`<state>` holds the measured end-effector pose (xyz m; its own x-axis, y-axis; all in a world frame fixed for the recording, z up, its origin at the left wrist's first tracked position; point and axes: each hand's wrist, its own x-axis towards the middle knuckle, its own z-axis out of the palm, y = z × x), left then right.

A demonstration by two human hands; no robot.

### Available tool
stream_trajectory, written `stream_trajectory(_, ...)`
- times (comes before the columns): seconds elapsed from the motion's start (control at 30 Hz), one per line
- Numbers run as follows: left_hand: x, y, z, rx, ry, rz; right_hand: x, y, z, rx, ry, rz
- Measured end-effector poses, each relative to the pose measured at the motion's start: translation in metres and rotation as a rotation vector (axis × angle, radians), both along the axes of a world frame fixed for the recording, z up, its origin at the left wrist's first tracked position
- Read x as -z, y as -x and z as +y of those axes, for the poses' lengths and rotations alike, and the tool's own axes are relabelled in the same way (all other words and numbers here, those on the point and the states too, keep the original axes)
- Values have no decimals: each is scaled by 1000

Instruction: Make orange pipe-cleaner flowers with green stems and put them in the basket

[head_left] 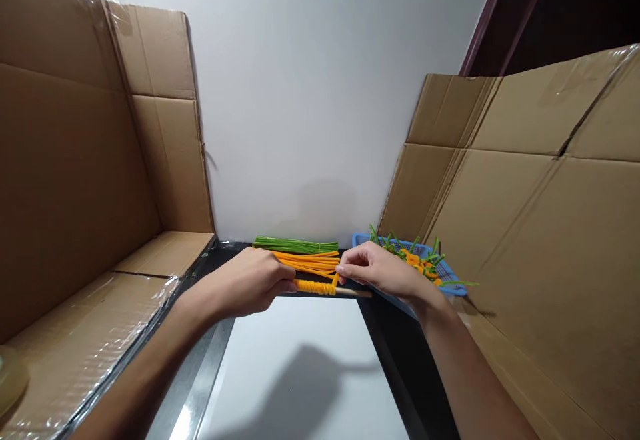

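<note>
My left hand (250,283) is closed around one end of a thin wooden stick (355,291) with an orange pipe cleaner (315,287) coiled tightly along it. My right hand (380,270) pinches the loose end of that pipe cleaner just above the stick's bare end. Behind the hands lie a bundle of straight orange pipe cleaners (310,261) and a bundle of green ones (295,245).
A blue basket (363,238) at the right holds several finished orange and green pieces (425,263). A white sheet (300,367) covers the dark table in front. Cardboard panels stand at the left (75,160) and right (525,193); a white wall is behind.
</note>
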<state>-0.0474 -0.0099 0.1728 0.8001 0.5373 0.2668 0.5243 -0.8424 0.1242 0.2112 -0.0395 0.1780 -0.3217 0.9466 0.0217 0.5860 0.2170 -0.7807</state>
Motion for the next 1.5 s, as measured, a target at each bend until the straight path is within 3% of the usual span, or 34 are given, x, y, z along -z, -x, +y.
stream_trajectory(0.13,17,-16,7,-318,-295,-86,-5,18,-13,255,-338,-87)
stream_trajectory(0.2,24,-21,13,-435,-350,-232,-7,21,-16,248,-336,40)
stream_trajectory(0.27,26,-22,18,-470,-335,-364,-6,16,-14,160,-223,215)
stream_trajectory(0.37,22,-17,21,-382,-146,-515,-2,0,-2,30,-35,414)
stream_trajectory(0.53,8,-6,19,-68,329,-634,7,-22,13,-45,102,472)
stream_trajectory(0.63,6,-5,16,18,471,-579,8,-21,12,-62,121,429)
stream_trajectory(0.73,5,-5,13,50,508,-497,5,-19,8,-101,135,368)
stream_trajectory(0.9,-5,2,7,120,431,-357,0,-26,5,-135,128,296)
stream_trajectory(1.0,-11,5,-1,133,272,-196,-3,-28,3,-91,90,240)
stream_trajectory(1.13,-10,0,-13,40,-50,-9,-6,-18,-2,8,-1,133)
stream_trajectory(1.27,2,-10,-12,-115,-252,102,-10,0,-11,217,-225,-70)
stream_trajectory(1.37,13,-16,1,-243,-280,52,-12,6,-16,304,-349,-66)
stream_trajectory(1.5,27,-20,22,-335,-157,-227,-12,3,-14,253,-300,200)
